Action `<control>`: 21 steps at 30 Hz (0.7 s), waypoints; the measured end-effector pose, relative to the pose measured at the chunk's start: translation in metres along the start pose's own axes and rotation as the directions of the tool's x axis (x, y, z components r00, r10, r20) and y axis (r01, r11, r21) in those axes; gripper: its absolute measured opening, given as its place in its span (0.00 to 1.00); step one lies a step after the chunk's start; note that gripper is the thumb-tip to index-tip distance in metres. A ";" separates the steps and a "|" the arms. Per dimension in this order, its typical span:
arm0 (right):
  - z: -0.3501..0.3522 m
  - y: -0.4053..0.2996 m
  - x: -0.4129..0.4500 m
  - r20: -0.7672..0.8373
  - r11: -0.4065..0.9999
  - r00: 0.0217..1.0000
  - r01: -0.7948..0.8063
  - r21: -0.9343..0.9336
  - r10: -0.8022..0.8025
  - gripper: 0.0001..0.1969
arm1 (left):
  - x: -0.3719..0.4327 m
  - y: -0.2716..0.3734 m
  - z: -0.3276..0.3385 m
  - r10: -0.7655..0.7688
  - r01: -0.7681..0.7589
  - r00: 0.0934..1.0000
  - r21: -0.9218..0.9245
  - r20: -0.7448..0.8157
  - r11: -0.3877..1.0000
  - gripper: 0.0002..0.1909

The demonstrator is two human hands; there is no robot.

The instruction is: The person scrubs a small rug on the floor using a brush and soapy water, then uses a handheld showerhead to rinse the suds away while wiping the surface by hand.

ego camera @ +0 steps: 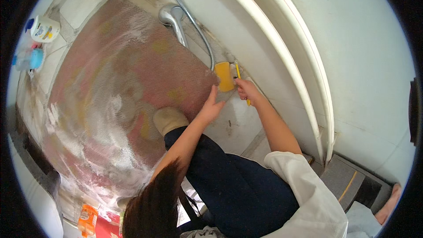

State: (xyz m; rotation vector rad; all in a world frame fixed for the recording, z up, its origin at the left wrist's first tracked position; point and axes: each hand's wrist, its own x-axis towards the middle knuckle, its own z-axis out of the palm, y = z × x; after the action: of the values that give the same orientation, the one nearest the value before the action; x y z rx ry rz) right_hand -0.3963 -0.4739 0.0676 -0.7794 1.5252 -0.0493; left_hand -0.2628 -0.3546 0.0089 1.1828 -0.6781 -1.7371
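In my right hand [248, 92] is a slim brush [237, 70] with a yellow handle, its bristles turned toward a yellow scrubbing pad or sponge [224, 76] on the tiled floor. My left hand [212, 106] has its thumb and fingers apart and holds nothing. Its fingertips are at the near corner of a large reddish-brown rug [185, 72]; whether they press on it I cannot tell. White foam or powder streaks the rug, mostly on its lower left. One beige shoe [170, 120] of mine stands on the rug's edge.
A chrome shower head [170, 15] and metal hose [200, 31] lie beside the rug. White pipes [281, 36] run along the right wall. Bottles stand at left: a white pump bottle [46, 29], a blue-and-clear one [34, 59]. An orange bottle [87, 219] is below. Another person's foot [390, 203] shows lower right.
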 end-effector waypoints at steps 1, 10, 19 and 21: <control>-0.002 -0.003 -0.003 0.091 0.993 0.995 -0.040 0.110 0.030 0.13 | 0.003 -0.001 0.001 -0.019 0.019 1.000 0.024 -0.008 1.000 0.37; -0.001 -0.003 -0.003 0.041 0.994 0.999 0.012 0.112 -0.016 0.14 | 0.009 0.009 0.016 -0.088 0.086 0.996 -0.137 -0.008 0.987 0.38; 0.011 0.002 -0.011 0.037 0.985 0.999 0.024 0.168 -0.030 0.13 | 0.007 0.018 0.020 -0.165 0.150 0.984 -0.195 -0.063 0.969 0.38; 0.005 0.001 -0.007 0.052 0.987 0.998 0.012 0.162 -0.020 0.12 | 0.007 0.019 0.022 -0.160 0.148 0.984 -0.140 -0.079 0.979 0.39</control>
State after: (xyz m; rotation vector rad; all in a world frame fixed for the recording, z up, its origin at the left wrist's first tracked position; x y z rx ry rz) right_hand -0.3927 -0.4678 0.0728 -0.6587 1.4450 -0.1607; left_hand -0.2768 -0.3701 0.0306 1.2384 -0.4182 -1.8148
